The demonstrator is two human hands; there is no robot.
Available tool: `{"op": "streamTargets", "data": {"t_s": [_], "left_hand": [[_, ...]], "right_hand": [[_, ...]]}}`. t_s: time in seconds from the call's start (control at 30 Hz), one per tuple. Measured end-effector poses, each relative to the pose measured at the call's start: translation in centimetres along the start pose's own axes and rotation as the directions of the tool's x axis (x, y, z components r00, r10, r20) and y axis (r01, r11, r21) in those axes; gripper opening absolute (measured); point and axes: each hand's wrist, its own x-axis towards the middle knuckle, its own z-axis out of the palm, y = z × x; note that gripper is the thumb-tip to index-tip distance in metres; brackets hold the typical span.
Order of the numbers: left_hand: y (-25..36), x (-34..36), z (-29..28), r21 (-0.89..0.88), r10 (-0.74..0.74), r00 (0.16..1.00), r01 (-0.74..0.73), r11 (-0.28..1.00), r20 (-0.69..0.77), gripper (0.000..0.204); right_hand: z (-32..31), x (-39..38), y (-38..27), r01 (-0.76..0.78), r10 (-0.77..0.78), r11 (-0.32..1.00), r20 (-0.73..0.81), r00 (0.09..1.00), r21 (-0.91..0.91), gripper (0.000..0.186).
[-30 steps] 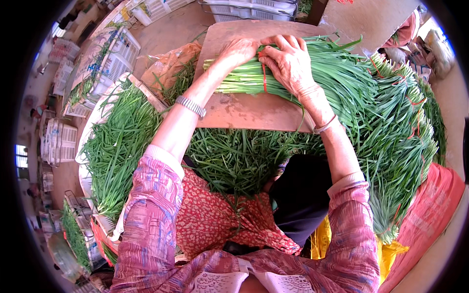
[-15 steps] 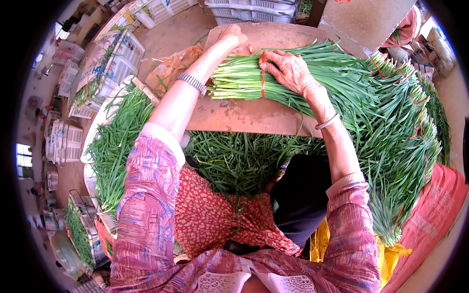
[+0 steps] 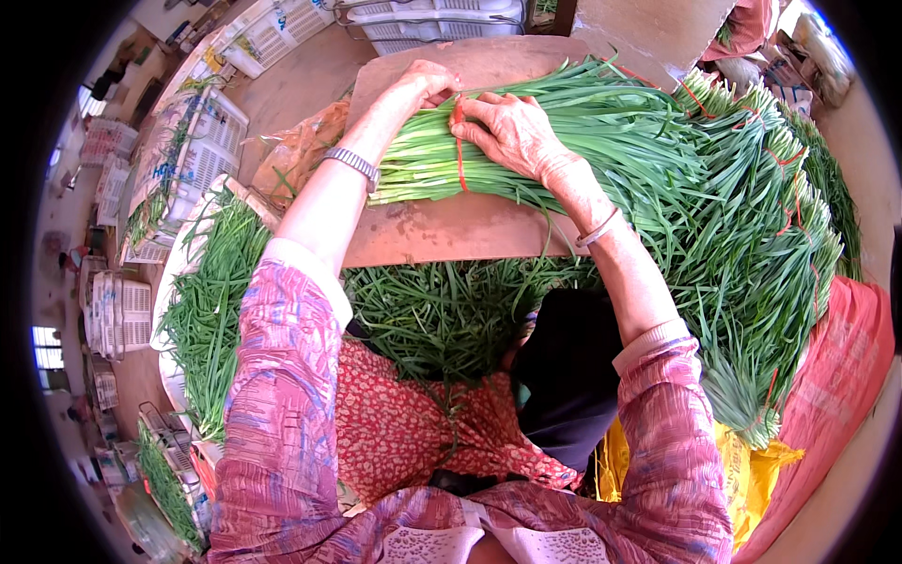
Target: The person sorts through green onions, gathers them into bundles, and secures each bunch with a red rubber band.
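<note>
A thick bundle of garlic chives [image 3: 413, 155] lies across a reddish-brown board [image 3: 423, 230], pale stem ends to the left and green leaves to the right. A thin red tie [image 3: 461, 167] runs around its stems. My right hand [image 3: 515, 133] rests on top of the bundle, thumb and fingers pinching the tie. At the far edge of the stems is my left hand [image 3: 427, 85], its fingers curled closed beside the tie; what they hold is too small to make out.
Tied chive bundles [image 3: 752, 235] are heaped on the right, above a red sack [image 3: 846, 357]. Loose chives [image 3: 442, 310] lie between the board and my lap. More fill a white container [image 3: 169, 310] at left. White crates [image 3: 432, 28] stand beyond the board.
My left hand has come back from beyond the bundle's left end to the stems beside the tie. The right hand stays on the bundle. The whole view has shifted slightly.
</note>
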Motion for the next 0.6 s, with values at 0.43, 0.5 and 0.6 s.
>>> {"op": "streamTargets", "data": {"t_s": [0.43,0.5,0.6], "left_hand": [[-1.3,-13.2,5.0,0.089,0.538,0.789,-0.538,0.838,-0.295,0.015],[-1.2,-13.8,5.2,0.051,0.53,0.804,-0.537,0.842,-0.27,0.011],[-1.9,-13.0,5.2,-0.01,0.556,0.791,-0.577,0.816,-0.257,0.017]], "right_hand": [[-2.4,-3.9,-3.0,-0.122,0.161,0.982,-0.293,0.942,0.147,0.023],[-2.5,-3.9,-3.1,-0.17,0.202,0.975,-0.266,0.942,0.14,0.024],[-2.6,-3.3,-3.3,-0.237,0.259,0.964,-0.222,0.94,0.119,0.026]]}}
